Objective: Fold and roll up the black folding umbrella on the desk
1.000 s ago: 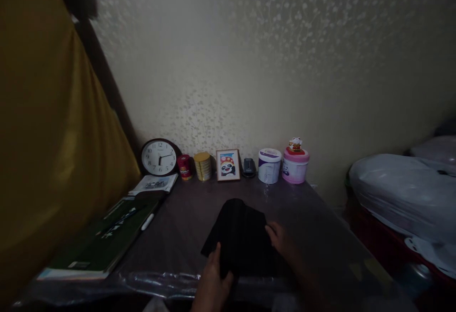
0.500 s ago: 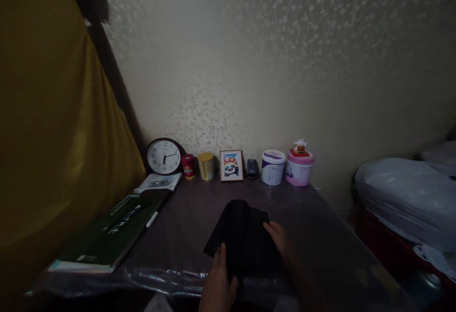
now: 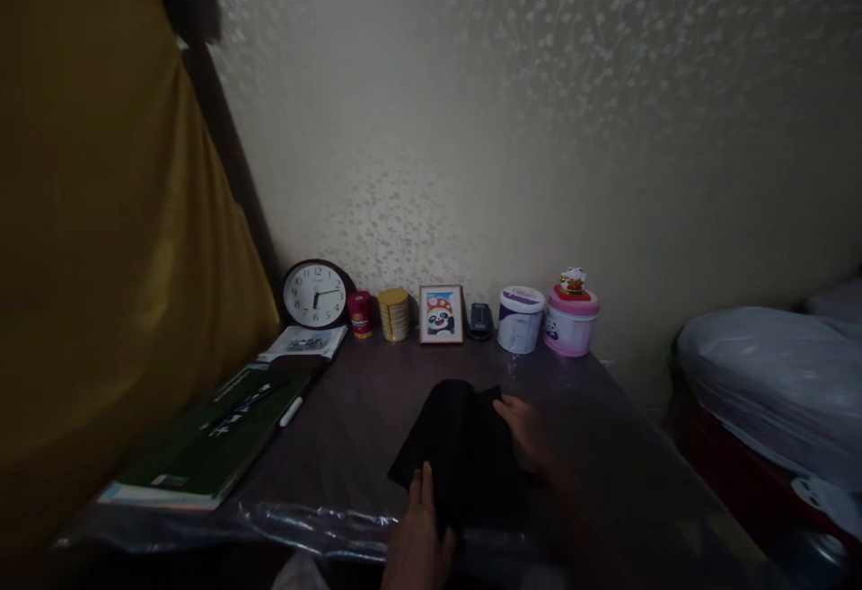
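Note:
A folded black cloth (image 3: pixel 448 437) lies over the front part of the dark tabletop, with a rounded fold standing along its middle. My left hand (image 3: pixel 418 527) is at its near left edge, fingers stretched along the fabric and thumb apart to the right, gripping it. At the far right corner, my right hand (image 3: pixel 523 428) pinches the cloth between thumb and fingers. Dim light hides the cloth's lower edge and finer detail.
Left on the plastic-covered table (image 3: pixel 350 410) lie a green book (image 3: pixel 195 446), a pen and a white marker (image 3: pixel 291 411). Along the wall stand a clock (image 3: pixel 314 295), tins (image 3: pixel 394 316), a framed panda picture (image 3: pixel 441 314) and tubs (image 3: pixel 521 321). A yellow curtain (image 3: pixel 121 258) hangs left.
My right hand has drawn the cloth's right corner slightly up and to the left, making it more pointed. My left hand keeps its hold near the left edge. The view has shifted slightly.

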Demonstrator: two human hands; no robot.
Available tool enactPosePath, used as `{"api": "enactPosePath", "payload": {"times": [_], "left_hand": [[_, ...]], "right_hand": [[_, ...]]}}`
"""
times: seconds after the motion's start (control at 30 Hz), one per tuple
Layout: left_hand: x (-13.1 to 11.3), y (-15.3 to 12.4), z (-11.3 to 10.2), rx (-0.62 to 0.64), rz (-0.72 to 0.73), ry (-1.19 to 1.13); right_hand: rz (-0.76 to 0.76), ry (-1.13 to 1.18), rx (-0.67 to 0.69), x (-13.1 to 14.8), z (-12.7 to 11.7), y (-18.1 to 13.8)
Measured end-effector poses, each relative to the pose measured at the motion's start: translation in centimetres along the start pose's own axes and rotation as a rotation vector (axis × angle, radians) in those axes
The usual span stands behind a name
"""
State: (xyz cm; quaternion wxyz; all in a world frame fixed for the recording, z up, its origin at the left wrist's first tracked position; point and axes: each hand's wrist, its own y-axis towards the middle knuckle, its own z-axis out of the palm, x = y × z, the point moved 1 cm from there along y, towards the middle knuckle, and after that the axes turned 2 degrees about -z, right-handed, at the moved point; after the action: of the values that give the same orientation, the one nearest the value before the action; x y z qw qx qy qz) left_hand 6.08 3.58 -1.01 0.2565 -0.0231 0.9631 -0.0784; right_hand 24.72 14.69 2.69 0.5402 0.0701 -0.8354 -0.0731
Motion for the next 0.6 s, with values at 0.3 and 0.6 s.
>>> {"api": "enactPosePath", "payload": {"times": [0.3, 0.6], "left_hand": [[-1.3, -0.5, 0.2, 0.074, -0.053, 0.01], [-0.9, -0.2, 0.6, 0.091, -0.045, 0.054]], "right_hand": [[0.151, -0.058, -0.016, 0.9, 6.2, 3.7], [0.119, -0.311, 0.077, 1.0, 9.9, 3.7]]}}
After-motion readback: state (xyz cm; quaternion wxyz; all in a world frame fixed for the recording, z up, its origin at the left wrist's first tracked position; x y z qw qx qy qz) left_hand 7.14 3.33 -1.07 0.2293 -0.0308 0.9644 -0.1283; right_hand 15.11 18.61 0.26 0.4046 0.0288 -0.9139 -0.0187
